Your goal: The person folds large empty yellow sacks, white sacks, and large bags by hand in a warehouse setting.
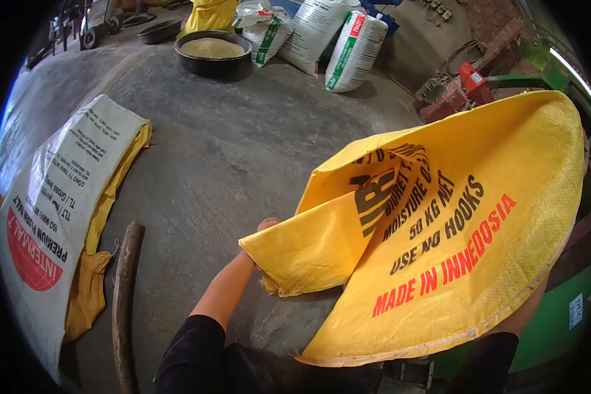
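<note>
A large yellow woven sack (453, 262) is spread in front of me, printed "USE NO HOOKS" and "MADE IN INNEDOSIA". Its left part is folded over into a flap. My left hand (267, 224) grips the folded left corner; most of the fingers are behind the cloth. The right forearm (526, 311) goes up behind the sack's right side, which is held raised, and the right fingers are hidden there. A white malt sack (59, 190) lies on the floor to the left, with yellow cloth (88, 289) under its edge.
A wooden stick (125, 295) lies beside the white sack on the concrete floor (197, 151). Farther back are a black basin of grain-like material (211, 49), another dark basin (159, 31) and several filled white sacks (356, 52). Red and green machinery (466, 85) stands at right.
</note>
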